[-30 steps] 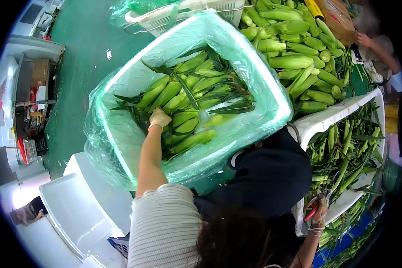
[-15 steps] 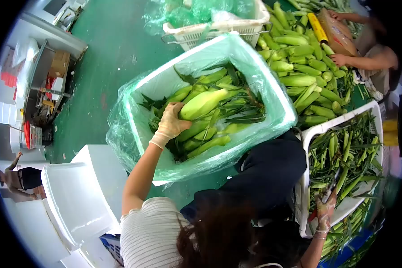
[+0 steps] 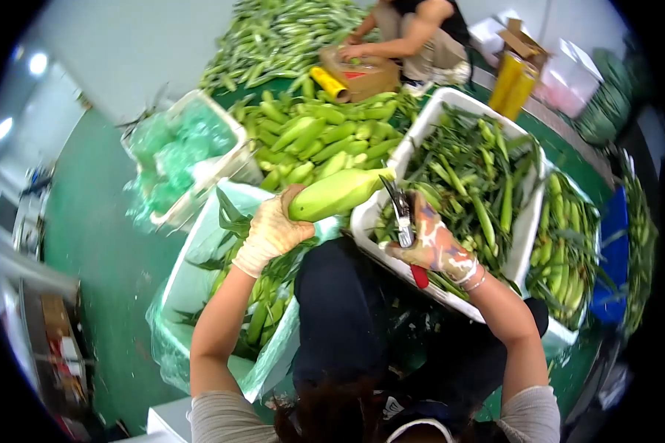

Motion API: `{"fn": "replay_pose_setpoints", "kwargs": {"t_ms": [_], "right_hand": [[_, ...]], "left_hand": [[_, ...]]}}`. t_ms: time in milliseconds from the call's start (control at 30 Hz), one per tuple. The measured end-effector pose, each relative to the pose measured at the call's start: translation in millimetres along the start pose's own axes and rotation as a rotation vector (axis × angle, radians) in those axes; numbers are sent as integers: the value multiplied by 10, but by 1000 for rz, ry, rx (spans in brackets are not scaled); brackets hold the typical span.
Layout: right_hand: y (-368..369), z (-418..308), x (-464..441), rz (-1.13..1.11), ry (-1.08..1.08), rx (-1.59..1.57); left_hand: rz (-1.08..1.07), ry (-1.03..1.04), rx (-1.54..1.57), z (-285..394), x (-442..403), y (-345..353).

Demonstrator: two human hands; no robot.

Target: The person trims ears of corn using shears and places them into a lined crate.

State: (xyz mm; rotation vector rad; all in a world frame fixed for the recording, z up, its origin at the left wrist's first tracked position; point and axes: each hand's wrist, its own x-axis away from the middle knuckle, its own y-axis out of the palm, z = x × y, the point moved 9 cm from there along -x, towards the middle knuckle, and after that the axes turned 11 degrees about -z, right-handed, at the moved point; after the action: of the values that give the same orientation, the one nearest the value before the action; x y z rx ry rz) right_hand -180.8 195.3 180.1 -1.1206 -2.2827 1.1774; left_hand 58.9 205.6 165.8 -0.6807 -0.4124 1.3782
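My left hand (image 3: 275, 229), in a pale glove, is closed round the thick end of a green ear of corn (image 3: 336, 195), held up above my knee. In my patterned-gloved right hand (image 3: 432, 240) is a pair of red-handled pruning shears (image 3: 403, 221). Their blades are at the corn's right tip. Below my left hand stands the box lined with green plastic (image 3: 174, 317), holding more ears. Beneath the shears is the white basket (image 3: 440, 103) of husks and leaves.
A heap of corn (image 3: 310, 133) lies ahead. To its left stands a basket of green bags (image 3: 177, 148). Another person (image 3: 414, 37) crouches at the back with a cardboard box (image 3: 369, 74). A lined box of corn (image 3: 565, 251) and a blue container (image 3: 613, 251) stand right.
My left hand has lifted the corn out of the lined box and over to the shears. My right hand has risen from the basket with the shears. The view has turned right.
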Motion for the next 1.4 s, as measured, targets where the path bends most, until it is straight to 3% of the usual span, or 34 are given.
{"fn": "replay_pose_setpoints", "kwargs": {"t_ms": [67, 133, 200, 267, 300, 333, 367, 433, 467, 500, 533, 567, 600, 667, 700, 733, 800, 833, 867, 900, 967, 1033, 1067, 1100, 1133, 1200, 1233, 1300, 1400], "right_hand": [[-23, 287, 137, -20, 107, -130], [-49, 494, 286, -31, 112, -56], [121, 946, 604, -90, 494, -521], [264, 1500, 843, 1, 403, -691], [331, 1584, 962, 119, 532, -1032], [390, 1723, 996, 69, 569, -1171], [399, 1836, 966, 55, 511, -1189], [327, 1884, 882, 46, 339, -1105], [310, 1931, 875, 43, 270, -1061], [292, 1825, 908, -132, 235, -1046], [410, 2302, 982, -61, 274, -973], [506, 2146, 1070, -24, 516, -1161], [366, 1710, 1038, 32, 422, -1228], [427, 2169, 1126, 244, 592, -1305], [335, 1766, 1111, 279, 590, -1359], [393, 1843, 1082, 282, 590, -1360], [390, 2053, 1005, 248, 409, -1127], [437, 2127, 1036, 213, 378, -1151], [55, 1563, 1047, 387, 233, -720], [90, 1576, 995, 398, 254, -709], [462, 1770, 868, 209, 252, -1035], [480, 1853, 831, 37, 214, -875], [495, 1891, 790, -42, 186, -793], [439, 1974, 885, 12, 388, -684], [322, 1804, 883, -126, 416, -530], [239, 1852, 869, -71, 412, -332], [205, 1879, 902, -123, 528, -213], [321, 2011, 982, -215, 631, -268], [259, 1932, 936, -203, 509, -396]], "left_hand": [[-100, -83, -21, 168, -124, 182], [-196, -140, -175, 369, -264, 279], [-230, 63, -212, 436, -434, 397], [-265, 50, -414, 702, -580, 449], [-229, 152, -528, 667, -674, 527], [-215, 301, -568, 706, -746, 632], [-113, 541, -620, 898, -720, 730], [-465, 459, -650, 1268, -863, 1201], [-485, 535, -639, 1397, -901, 1449], [-525, 593, -752, 1527, -963, 1690], [-403, 851, -722, 1697, -941, 1803], [-273, 850, -713, 1836, -946, 1812], [14, 881, -677, 1948, -903, 1706], [412, 427, -595, 1600, -1154, 1916], [180, 246, -141, 1444, -1197, 1822], [-56, 61, 316, 1324, -1148, 1874], [-53, 31, 476, 906, -1533, 2419], [-163, 42, 381, 877, -1658, 2577], [-279, 58, 282, 860, -1741, 2735], [-394, 71, 184, 832, -1760, 2906], [-343, -13, 241, 907, -1584, 2583], [-248, -124, 305, 935, -1267, 2004], [-299, -58, 230, 894, -1301, 1982], [-345, 12, 158, 858, -1338, 1950], [-384, 84, 89, 810, -1386, 1932], [-361, -226, -82, 584, -1316, 1808], [-297, -153, -222, 631, -1322, 1733], [-353, -115, -285, 691, -1333, 1794], [-398, -85, -364, 823, -1339, 1988]]}}
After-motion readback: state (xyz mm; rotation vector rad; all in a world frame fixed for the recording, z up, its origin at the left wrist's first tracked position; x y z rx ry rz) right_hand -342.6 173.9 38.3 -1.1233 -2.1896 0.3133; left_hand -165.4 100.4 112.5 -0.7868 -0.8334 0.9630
